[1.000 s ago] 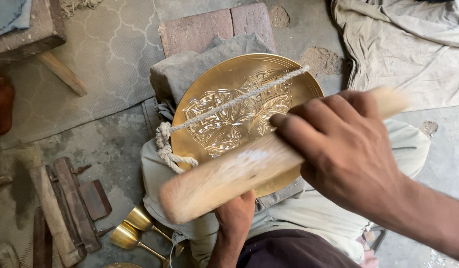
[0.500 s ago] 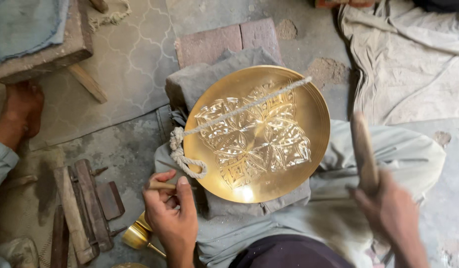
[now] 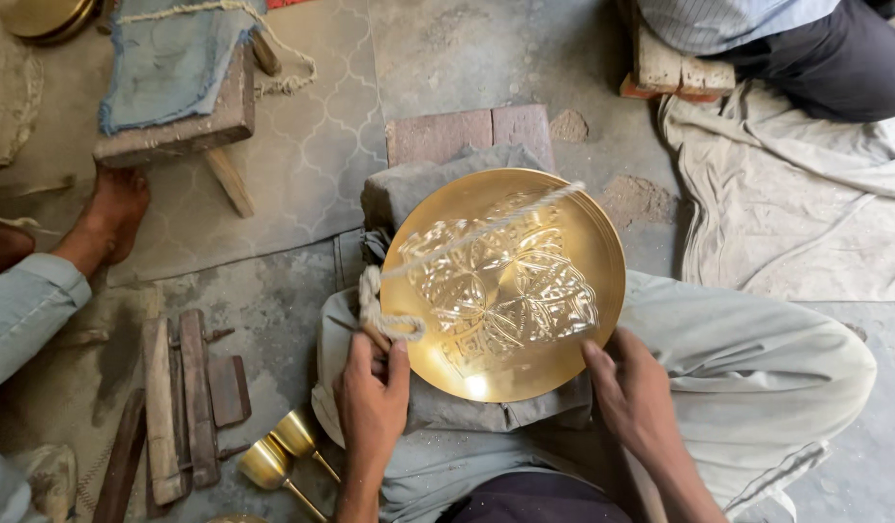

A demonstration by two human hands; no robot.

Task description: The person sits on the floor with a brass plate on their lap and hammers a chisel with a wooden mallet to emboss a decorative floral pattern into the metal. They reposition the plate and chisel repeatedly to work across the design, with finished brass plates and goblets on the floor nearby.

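On the person's lap, a round embossed brass plate (image 3: 503,286) rests tilted under a pale twisted rope (image 3: 389,315). Left hand (image 3: 370,392) pinches the rope knot at eight o'clock; right hand (image 3: 633,387) lies spread, fingertips at the rim at four o'clock. If the rope slackens, the plate could slide off.

You see soft, even daylight with faint shadows; the brass plate (image 3: 502,286) throws bright glare off its embossed centre, focus is sharp throughout, and the edges bend only slightly
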